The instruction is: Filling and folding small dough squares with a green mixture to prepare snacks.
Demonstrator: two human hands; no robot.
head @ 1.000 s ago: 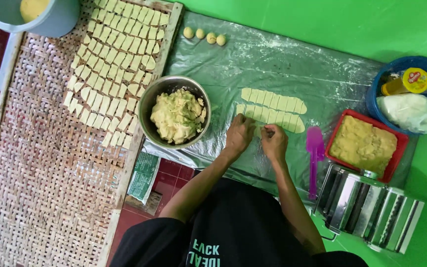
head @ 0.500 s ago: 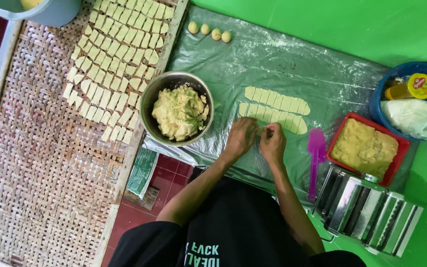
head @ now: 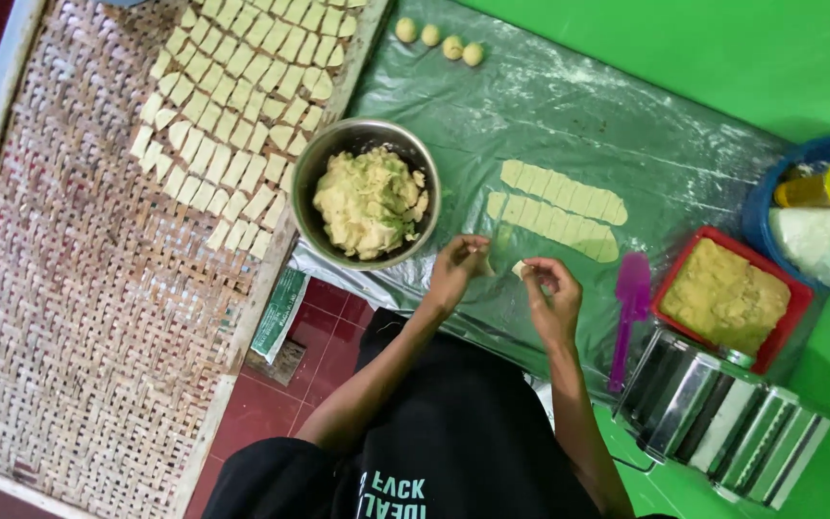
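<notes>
Dough squares (head: pixel 242 125), many already folded, fill the woven tray (head: pixel 79 317) left of the bowl (head: pixel 367 197) of filling. Right of the bowl, two rows of cut strips (head: pixel 559 207) wait. Left hand (head: pixel 455 274) and right hand (head: pixel 551 293) each pinch a small dough piece (head: pixel 521 270) just below those strips.

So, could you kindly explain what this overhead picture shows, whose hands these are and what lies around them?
There is no machine at work: a camera looks straight down on a person in a black shirt. Their left hand and right hand each pinch a small piece of dough over a floured plastic sheet. On the sheet lie two rows of cut dough strips, a metal bowl of filling, a purple spatula and four dough balls. Left is a woven tray holding finished pieces; right are a red tub and a metal roller machine.
</notes>
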